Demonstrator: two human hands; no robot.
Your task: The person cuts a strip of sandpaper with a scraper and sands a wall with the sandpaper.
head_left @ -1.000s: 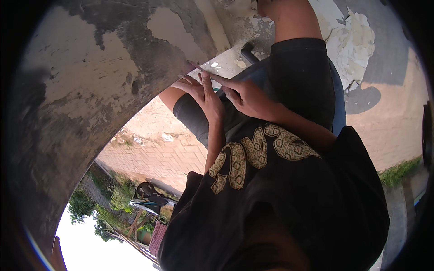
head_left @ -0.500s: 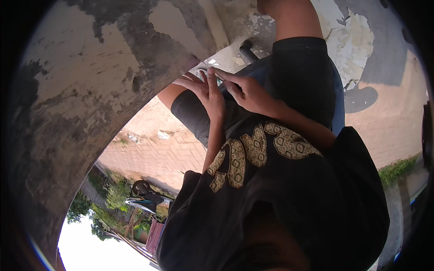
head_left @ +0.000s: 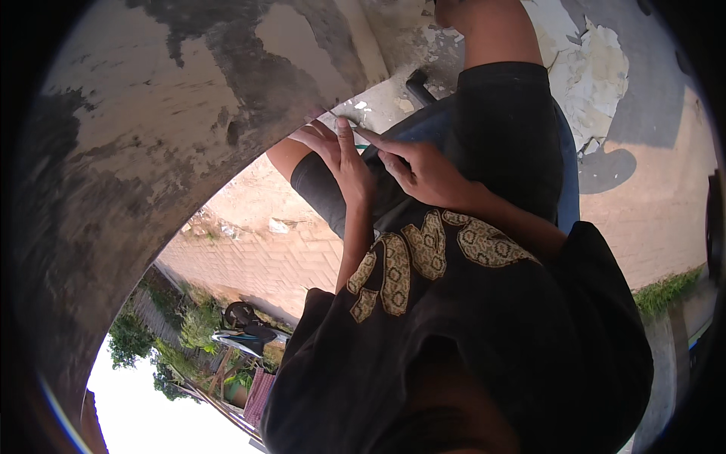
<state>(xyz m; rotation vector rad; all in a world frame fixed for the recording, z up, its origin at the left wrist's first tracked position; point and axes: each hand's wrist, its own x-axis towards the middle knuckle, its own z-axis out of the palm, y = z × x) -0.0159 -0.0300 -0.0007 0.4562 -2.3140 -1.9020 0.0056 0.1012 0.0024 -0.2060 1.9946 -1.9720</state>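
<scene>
A large curved panel (head_left: 181, 144), patchy in grey and beige with a worn surface, fills the left side of the view. At its lower right edge is my left hand (head_left: 344, 163), with the thumb raised and the fingers stretched toward the edge; the fingertips are partly hidden. Just right of it, my right hand (head_left: 423, 170) is closed round a thin, slim tool (head_left: 363, 135), its index finger laid along it. The tool points at the panel's edge beside my left thumb. Its kind is too small to make out. A bit of teal shows beneath the hands.
I sit with bent knees on a blue seat (head_left: 569, 178). A dark tube-like part (head_left: 418, 87) lies near my right knee. Pale flakes (head_left: 597, 83) cover the floor at upper right. Brick paving (head_left: 265, 250), plants and a parked motorbike (head_left: 246, 333) are at lower left.
My right hand and the tool have shifted slightly down and right, away from the left thumb. My left hand has sunk a little. The view itself has shifted slightly.
</scene>
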